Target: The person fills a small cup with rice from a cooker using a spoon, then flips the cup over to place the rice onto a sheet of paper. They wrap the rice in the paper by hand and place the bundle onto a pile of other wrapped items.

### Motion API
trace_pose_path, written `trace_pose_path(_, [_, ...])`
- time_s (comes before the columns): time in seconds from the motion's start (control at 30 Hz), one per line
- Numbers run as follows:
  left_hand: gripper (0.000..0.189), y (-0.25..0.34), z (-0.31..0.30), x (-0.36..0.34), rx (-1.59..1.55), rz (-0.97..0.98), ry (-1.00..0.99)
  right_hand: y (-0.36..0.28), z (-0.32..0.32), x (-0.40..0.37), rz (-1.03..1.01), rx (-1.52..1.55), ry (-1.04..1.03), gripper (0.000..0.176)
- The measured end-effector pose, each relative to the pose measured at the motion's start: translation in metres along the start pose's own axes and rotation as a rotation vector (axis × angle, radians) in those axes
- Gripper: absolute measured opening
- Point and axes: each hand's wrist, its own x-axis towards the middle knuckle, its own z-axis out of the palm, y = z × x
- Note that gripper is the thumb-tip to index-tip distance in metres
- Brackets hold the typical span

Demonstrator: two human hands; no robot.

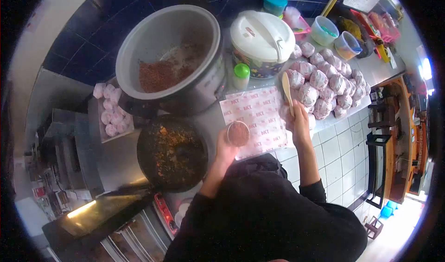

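Observation:
My left hand [224,150] is wrapped round a small cup [238,133] filled with reddish-brown grains that look like rice. In my right hand [300,122] is a cream-coloured spoon [287,89], its handle gripped and its flat end pointing away from me. Both hands are over or beside printed wrapping paper [254,108], which lies on the counter before me. A large grey pot [121,58] stands to the upper left, with the same kind of grains [160,75] heaped on its bottom.
A dark wok [174,155] with food scraps sits left of my left hand. Many wrapped round parcels [327,83] are piled at the right; others [111,110] fill a left tray. Behind the paper stand a white-lidded container [262,37], a green-capped bottle [241,76] and plastic tubs [324,30].

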Motion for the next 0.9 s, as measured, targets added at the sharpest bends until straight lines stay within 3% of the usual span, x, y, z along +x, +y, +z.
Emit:
trace_pose_path(0.07, [0.042, -0.035, -0.014, 0.031, 0.109, 0.167, 0.157, 0.002, -0.027, -0.016, 0.065, 0.034, 0.025, 0.035])
trace_pose_path(0.1, [0.042, -0.033, 0.001, 0.037, 0.117, 0.163, 0.155, 0.004, -0.043, -0.021, 0.084, 0.020, 0.042, 0.036])
trace_pose_path(0.17, [0.046, -0.027, 0.040, 0.043, 0.578, 0.082, 0.271, 0.004, -0.068, -0.033, 0.078, 0.009, 0.057, 0.037])
trace_pose_path(0.2, [0.046, -0.034, 0.047, 0.048, 0.582, 0.081, 0.269, 0.006, -0.079, -0.035, 0.076, 0.013, 0.060, 0.037])
trace_pose_path(0.27, [0.051, -0.052, 0.059, 0.052, 1.786, 0.799, 0.023, 0.010, -0.099, -0.039, 0.070, -0.047, 0.077, 0.037])
trace_pose_path(0.3, [0.057, -0.065, 0.060, 0.055, 1.924, 0.710, -0.027, 0.011, -0.105, -0.041, 0.070, -0.043, 0.078, 0.037])
trace_pose_path(0.43, [0.061, -0.086, 0.061, 0.061, 2.177, 0.690, 0.031, 0.017, -0.126, -0.050, 0.061, -0.123, 0.043, 0.038])
trace_pose_path(0.77, [0.072, -0.057, 0.082, 0.050, 2.094, 0.466, -0.052, 0.028, -0.137, -0.056, 0.107, -0.061, -0.083, 0.034])
trace_pose_path(0.9, [0.076, -0.038, 0.097, 0.043, 2.032, 0.644, -0.098, 0.029, -0.144, -0.053, 0.127, -0.061, -0.073, 0.033])
